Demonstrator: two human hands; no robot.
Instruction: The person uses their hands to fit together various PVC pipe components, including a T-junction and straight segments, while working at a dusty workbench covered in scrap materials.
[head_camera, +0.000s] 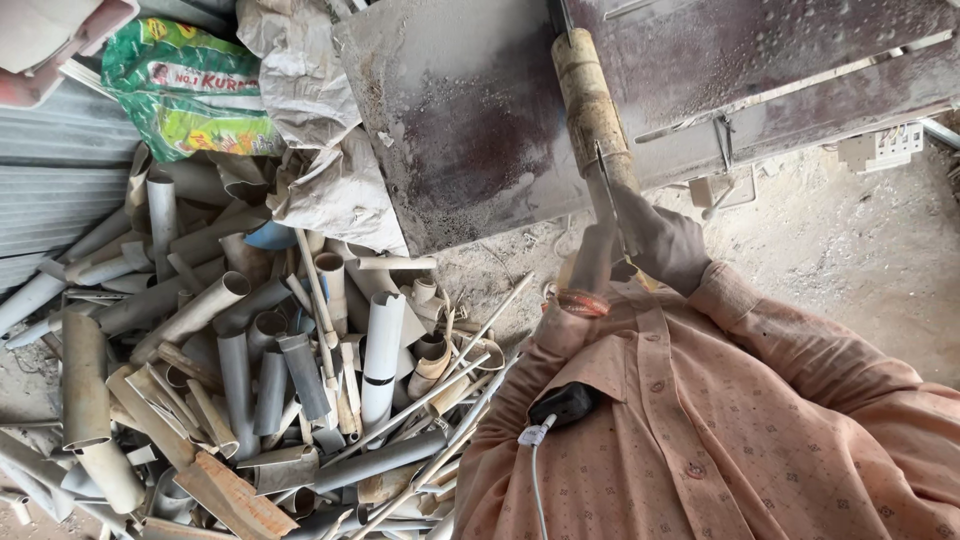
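The right hand (665, 240) is clenched around the lower end of a dirty yellowish pipe (590, 105), which lies up across a dusty, stained counter (470, 130). A thin dark blade or rod (607, 185) runs along the pipe just above that hand. The left hand (595, 260) sits just beside the right, under the pipe's end, with an orange bangle (583, 302) at its wrist; it is mostly hidden, so I cannot tell whether it grips anything. Below both hands spreads the person's peach patterned shirt (720, 420), with a small black device (568, 402) and a white cable (535, 470) clipped to its front. At the left lies a heap of cut pipe pieces (240, 370), grey, white and tan, on the floor. Above the heap, at the top left, sits a crumpled bag (190, 85), green and yellow with a red printed band, next to grey crumpled sacking (320, 130). At the far right, a white socket strip (885, 148) rests near the counter's edge.
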